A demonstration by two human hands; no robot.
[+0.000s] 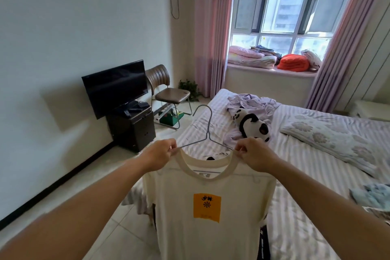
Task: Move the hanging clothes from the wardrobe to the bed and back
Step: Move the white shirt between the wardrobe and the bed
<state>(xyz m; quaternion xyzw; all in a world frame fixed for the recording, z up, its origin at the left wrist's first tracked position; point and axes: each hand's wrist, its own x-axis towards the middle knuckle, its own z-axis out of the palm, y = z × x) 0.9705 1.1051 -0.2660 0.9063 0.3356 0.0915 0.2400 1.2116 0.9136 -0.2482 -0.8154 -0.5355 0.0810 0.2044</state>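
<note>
Cream T-shirt (207,207) on a wire hanger (205,131) fills the lower centre, held above the striped bed (295,154). Left hand (159,155) and right hand (254,155) fingers pinch collar and hanger shoulders. Keeping the hanger level should prevent slipping.

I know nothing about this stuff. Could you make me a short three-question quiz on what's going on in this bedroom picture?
1. True or false: the cream T-shirt hangs on a wire hanger.
2. Where does each hand take its grip? A) the hanger's hook B) the shirt's shoulders by the collar C) the hem
3. Fill in: the soft toy lying on the bed is a ____.

Key: 1 true. 2 B: the left hand and the right hand pinch either side of the collar. 3 panda.
</note>
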